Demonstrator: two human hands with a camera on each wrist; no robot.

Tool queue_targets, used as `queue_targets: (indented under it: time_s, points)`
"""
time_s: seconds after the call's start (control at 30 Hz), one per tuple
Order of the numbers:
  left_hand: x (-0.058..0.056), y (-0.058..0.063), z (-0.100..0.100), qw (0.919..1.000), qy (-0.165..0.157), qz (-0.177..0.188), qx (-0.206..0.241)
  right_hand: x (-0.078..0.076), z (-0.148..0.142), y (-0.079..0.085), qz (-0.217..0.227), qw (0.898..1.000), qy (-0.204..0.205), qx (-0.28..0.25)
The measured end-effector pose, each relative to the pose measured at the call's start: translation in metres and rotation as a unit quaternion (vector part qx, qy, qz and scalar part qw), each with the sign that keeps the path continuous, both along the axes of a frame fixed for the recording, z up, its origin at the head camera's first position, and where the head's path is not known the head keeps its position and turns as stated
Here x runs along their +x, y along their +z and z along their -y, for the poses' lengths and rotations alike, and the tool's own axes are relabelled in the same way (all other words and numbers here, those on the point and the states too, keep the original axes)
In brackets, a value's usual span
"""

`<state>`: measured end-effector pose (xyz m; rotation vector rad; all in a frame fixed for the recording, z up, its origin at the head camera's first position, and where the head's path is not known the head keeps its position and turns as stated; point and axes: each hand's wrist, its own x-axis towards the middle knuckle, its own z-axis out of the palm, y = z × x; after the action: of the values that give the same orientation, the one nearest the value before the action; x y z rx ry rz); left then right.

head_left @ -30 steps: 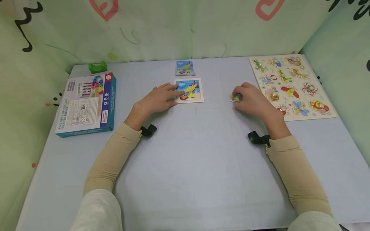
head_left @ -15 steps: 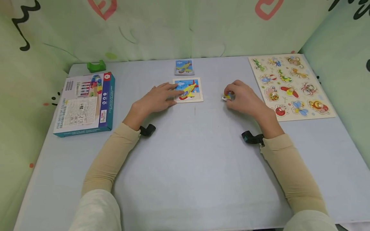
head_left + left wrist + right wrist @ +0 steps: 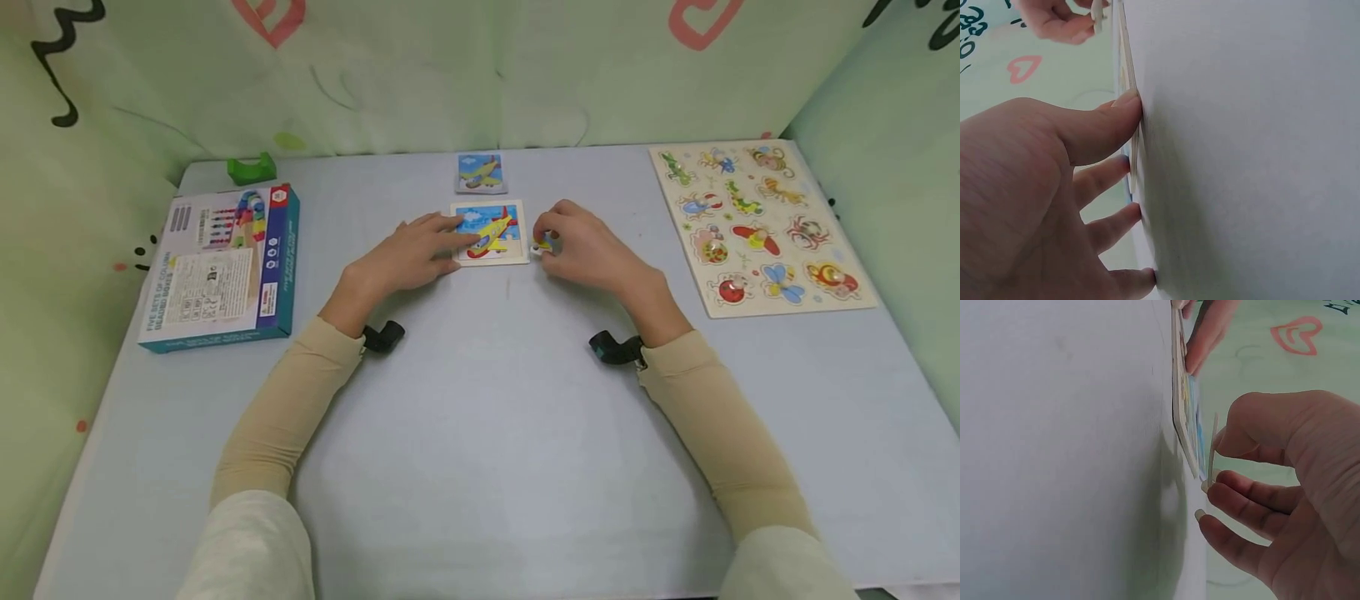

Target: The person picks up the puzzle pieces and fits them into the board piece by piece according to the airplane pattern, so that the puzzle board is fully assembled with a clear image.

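Note:
A small wooden jigsaw puzzle [image 3: 491, 237] with a yellow airplane on blue sky lies in a pale frame at the table's middle. Spread over its left side, my left hand [image 3: 414, 252] touches it with straight fingers; in the left wrist view the thumb [image 3: 1119, 119] rests at the board's edge. Just off the board's right edge, my right hand [image 3: 588, 250] pinches a thin puzzle piece [image 3: 542, 245], partly hidden by the fingers. Seen edge-on in the right wrist view, the puzzle piece [image 3: 1213, 450] is held between thumb and fingers, above the tabletop.
Behind the puzzle lies an airplane picture card [image 3: 481, 173]. A boxed bead set [image 3: 217, 271] is on the left, with a green plastic piece [image 3: 252, 170] behind it. At right lies a large wooden insect puzzle board [image 3: 761, 229]. A printed curtain [image 3: 420, 83] backs the table.
My right hand has moved left across the table with the puzzle piece, from near the insect board to beside the airplane puzzle. My left hand has stayed on the puzzle.

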<state>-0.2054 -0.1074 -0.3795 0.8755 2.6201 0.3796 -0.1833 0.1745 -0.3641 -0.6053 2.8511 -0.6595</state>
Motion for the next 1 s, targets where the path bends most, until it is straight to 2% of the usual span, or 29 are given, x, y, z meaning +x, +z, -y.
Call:
queue_targets:
  time_s: [0.27,0.6,1.0]
  points:
    - [-0.001,0.0,0.0,1.0,-0.002,-0.001,0.004,-0.012,0.026,-0.004,0.008,0.999,0.038,0.016]
    - [-0.001,0.001,0.001,1.0,-0.004,-0.004,-0.001,-0.018,0.033,-0.008,0.0,0.997,0.077,0.02]
    - [-0.001,0.002,0.0,1.0,-0.004,-0.002,-0.005,-0.017,0.027,-0.004,0.026,0.997,0.065,0.041]
